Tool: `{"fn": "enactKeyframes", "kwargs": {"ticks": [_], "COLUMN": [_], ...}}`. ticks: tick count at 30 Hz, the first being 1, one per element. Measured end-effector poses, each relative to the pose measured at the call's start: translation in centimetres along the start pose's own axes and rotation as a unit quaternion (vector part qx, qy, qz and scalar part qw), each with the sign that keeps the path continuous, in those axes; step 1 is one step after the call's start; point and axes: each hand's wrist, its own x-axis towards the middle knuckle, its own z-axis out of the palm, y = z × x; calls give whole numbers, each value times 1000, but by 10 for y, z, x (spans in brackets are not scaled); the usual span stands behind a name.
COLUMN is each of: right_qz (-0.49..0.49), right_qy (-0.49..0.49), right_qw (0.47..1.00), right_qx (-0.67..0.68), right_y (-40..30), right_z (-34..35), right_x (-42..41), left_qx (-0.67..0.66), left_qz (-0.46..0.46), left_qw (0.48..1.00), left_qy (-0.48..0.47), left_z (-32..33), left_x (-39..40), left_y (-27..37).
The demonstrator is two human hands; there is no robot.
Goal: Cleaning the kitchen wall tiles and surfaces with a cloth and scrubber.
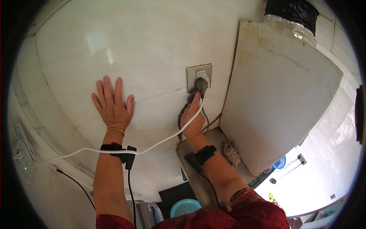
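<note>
My left hand [113, 106] lies flat on the pale marble-look wall tile [154, 43], fingers spread, holding nothing. My right hand [192, 120] presses a dark grey fuzzy cloth [181, 114] against the wall, just below a wall socket [191, 77]. Most of the cloth is hidden behind the hand. Its index finger points up, close to a dark round plug [201, 84] in the socket. A white plug [200, 73] sits above that one. From it a white cord [168, 138] runs in front of my right hand and across my left forearm.
A large off-white box-like panel [281, 91] stands to the right, with a foil-and-black duct [291, 13] on top. Beneath it, a crumpled rag [230, 153] rests on a ledge [218, 137]. A power strip [24, 164] is at far left; a turquoise basin [186, 207] sits low down.
</note>
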Motion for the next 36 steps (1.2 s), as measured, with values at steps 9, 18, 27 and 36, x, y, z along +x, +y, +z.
{"fn": "enactKeyframes", "kwargs": {"ticks": [9,18,27,36], "right_qz": [116,75,-54,-50], "right_qy": [6,-261,-198,82], "right_qw": [993,962,979,985], "right_qx": [20,-14,-10,144], "right_y": [2,-48,-21,40], "right_z": [4,-6,-42,-111], "right_x": [1,-2,4,75], "left_qx": [-14,-16,-15,-31], "left_qz": [-5,-9,-13,-10], "left_qw": [1000,1000,999,999], "left_qy": [-3,-4,-26,-14], "left_z": [-1,0,-5,-3], "left_x": [0,1,-1,-1], "left_y": [2,0,-1,2]}}
